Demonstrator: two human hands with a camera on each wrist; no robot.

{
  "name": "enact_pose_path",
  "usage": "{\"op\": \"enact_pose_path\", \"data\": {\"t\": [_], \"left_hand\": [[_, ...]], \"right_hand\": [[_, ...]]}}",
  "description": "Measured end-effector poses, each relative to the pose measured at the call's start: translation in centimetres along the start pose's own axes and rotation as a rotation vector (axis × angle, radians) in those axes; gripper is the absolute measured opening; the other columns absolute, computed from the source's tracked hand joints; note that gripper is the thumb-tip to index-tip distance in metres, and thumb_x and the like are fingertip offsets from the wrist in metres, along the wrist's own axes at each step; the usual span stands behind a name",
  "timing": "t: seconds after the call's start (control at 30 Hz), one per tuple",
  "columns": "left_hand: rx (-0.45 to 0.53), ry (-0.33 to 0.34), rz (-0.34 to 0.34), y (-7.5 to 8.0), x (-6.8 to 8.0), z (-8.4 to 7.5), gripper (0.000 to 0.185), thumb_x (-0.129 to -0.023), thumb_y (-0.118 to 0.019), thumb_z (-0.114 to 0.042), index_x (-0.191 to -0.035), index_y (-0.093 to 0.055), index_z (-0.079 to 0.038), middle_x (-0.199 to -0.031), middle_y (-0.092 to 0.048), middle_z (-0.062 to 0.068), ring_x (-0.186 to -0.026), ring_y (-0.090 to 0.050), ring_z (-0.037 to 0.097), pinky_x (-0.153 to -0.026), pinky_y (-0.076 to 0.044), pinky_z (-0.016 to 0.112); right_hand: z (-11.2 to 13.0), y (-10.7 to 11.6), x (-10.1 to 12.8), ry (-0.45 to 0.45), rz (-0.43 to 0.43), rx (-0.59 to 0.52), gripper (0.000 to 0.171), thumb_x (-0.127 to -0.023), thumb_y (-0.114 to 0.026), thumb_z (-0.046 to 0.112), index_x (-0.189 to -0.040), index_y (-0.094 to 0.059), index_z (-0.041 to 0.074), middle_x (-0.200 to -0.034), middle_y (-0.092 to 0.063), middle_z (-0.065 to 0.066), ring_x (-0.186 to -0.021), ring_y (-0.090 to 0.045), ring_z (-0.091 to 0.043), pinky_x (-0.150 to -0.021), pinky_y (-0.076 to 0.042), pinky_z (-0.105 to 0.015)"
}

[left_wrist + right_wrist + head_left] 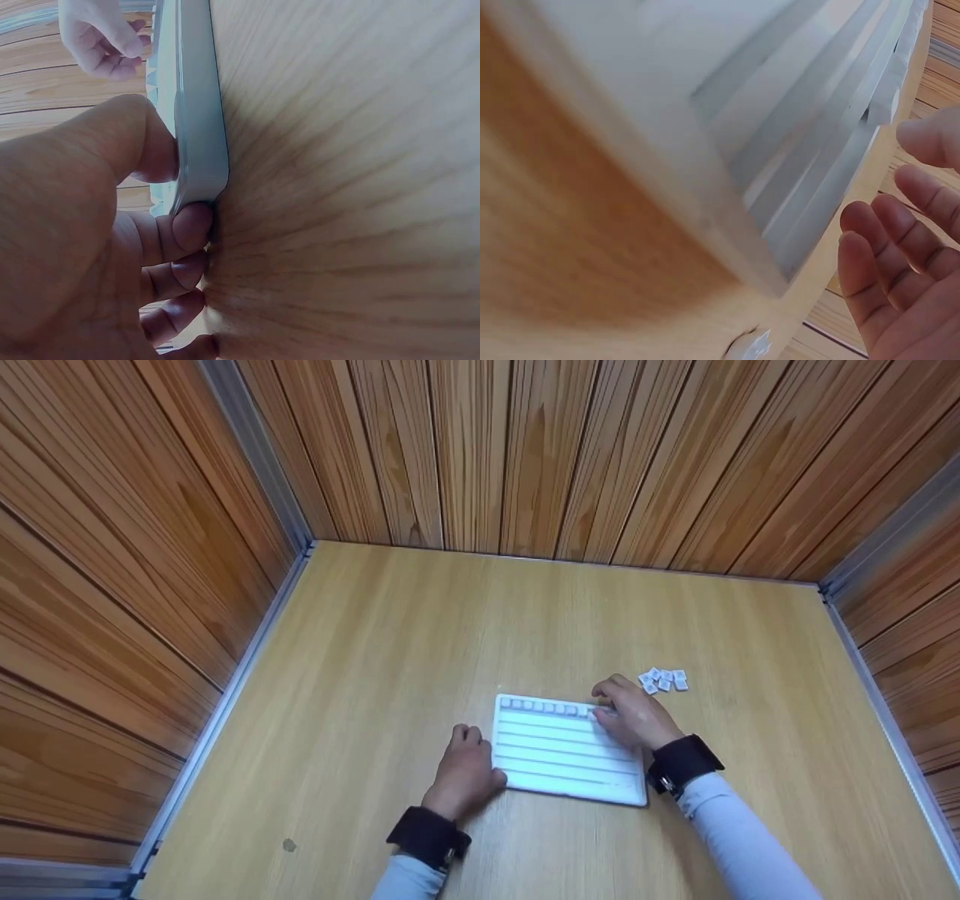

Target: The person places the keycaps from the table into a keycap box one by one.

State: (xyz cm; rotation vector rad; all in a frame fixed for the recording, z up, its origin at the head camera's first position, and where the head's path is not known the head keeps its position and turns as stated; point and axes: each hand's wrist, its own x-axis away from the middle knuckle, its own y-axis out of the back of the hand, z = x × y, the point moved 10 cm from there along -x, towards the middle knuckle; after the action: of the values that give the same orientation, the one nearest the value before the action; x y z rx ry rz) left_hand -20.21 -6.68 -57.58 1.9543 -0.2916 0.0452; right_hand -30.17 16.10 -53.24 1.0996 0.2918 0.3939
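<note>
A white tray [566, 757] with ridged slots lies on the table. Several small white blocks [536, 706] stand side by side in its far slot, starting from the left end. At the tray's near left corner my left hand [465, 772] grips the edge, the thumb [154, 154] against one side and the index finger at the corner. My right hand [637, 716] is over the tray's far right part, beside the last block [885, 97] in the row. In the right wrist view its fingers are loosely bent and apart from the thumb, with nothing between them.
Several loose white square pieces with dark marks [664, 680] lie on the table just beyond my right hand. Wood-plank walls [472, 457] with metal edge strips enclose the table. A small dark spot [289, 845] marks the tabletop at the near left.
</note>
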Motion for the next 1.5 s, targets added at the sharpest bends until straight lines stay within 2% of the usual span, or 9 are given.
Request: {"op": "enact_pose_path", "data": {"t": [0.23, 0.6, 0.93, 1.2, 1.37, 1.5], "left_hand": [[-0.035, -0.028, -0.022, 0.1, 0.1, -0.3, 0.036, -0.081, -0.067, -0.027, -0.098, -0.069, 0.005, -0.115, -0.057, 0.017, -0.124, -0.04, 0.034, -0.104, -0.039, 0.04], [-0.016, 0.003, 0.002, -0.1, -0.1, 0.0, 0.039, -0.081, -0.067, -0.026, -0.103, -0.069, 0.005, -0.115, -0.055, 0.015, -0.123, -0.039, 0.032, -0.102, -0.04, 0.039], [0.001, 0.016, 0.011, -0.3, -0.1, 0.1, 0.038, -0.081, -0.067, -0.025, -0.104, -0.069, 0.005, -0.115, -0.055, 0.015, -0.124, -0.039, 0.032, -0.101, -0.041, 0.04], [0.005, -0.012, -0.015, -0.1, 0.0, -0.1, 0.037, -0.079, -0.066, -0.025, -0.101, -0.068, 0.005, -0.116, -0.056, 0.016, -0.125, -0.039, 0.033, -0.103, -0.04, 0.04], [0.013, 0.002, -0.001, -0.2, -0.1, 0.1, 0.037, -0.079, -0.066, -0.024, -0.102, -0.069, 0.005, -0.114, -0.055, 0.015, -0.124, -0.039, 0.032, -0.102, -0.04, 0.04], [0.01, 0.015, 0.011, -0.3, -0.1, 0.2, 0.039, -0.079, -0.066, -0.024, -0.106, -0.068, 0.005, -0.115, -0.055, 0.015, -0.125, -0.039, 0.031, -0.102, -0.041, 0.04]], "right_hand": [[-1.3, 0.6, 0.5, -0.039, 0.01, -0.019, 0.027, -0.091, -0.071, 0.014, -0.116, -0.067, 0.004, -0.114, -0.063, -0.01, -0.103, -0.066, -0.032, -0.085, -0.053, -0.049], [-3.2, 1.1, 1.1, -0.09, 0.032, -0.032, 0.031, -0.093, -0.068, 0.015, -0.121, -0.065, 0.003, -0.118, -0.061, -0.013, -0.107, -0.064, -0.035, -0.089, -0.053, -0.051], [-5.0, 1.7, 1.7, -0.133, 0.001, -0.042, 0.028, -0.092, -0.069, 0.014, -0.117, -0.065, 0.001, -0.116, -0.061, -0.016, -0.107, -0.063, -0.037, -0.089, -0.052, -0.052], [-6.6, 2.3, 1.9, -0.148, -0.018, 0.019, 0.027, -0.092, -0.069, 0.014, -0.115, -0.065, 0.001, -0.115, -0.061, -0.018, -0.102, -0.062, -0.035, -0.087, -0.05, -0.052], [-7.6, 2.8, 2.2, -0.15, -0.047, 0.03, 0.025, -0.091, -0.069, 0.012, -0.112, -0.066, -0.001, -0.108, -0.061, -0.018, -0.094, -0.061, -0.033, -0.082, -0.05, -0.051], [-8.3, 3.3, 2.4, -0.149, -0.068, 0.043, 0.024, -0.09, -0.069, 0.01, -0.11, -0.066, -0.001, -0.109, -0.061, -0.02, -0.098, -0.062, -0.036, -0.084, -0.05, -0.053]]}}
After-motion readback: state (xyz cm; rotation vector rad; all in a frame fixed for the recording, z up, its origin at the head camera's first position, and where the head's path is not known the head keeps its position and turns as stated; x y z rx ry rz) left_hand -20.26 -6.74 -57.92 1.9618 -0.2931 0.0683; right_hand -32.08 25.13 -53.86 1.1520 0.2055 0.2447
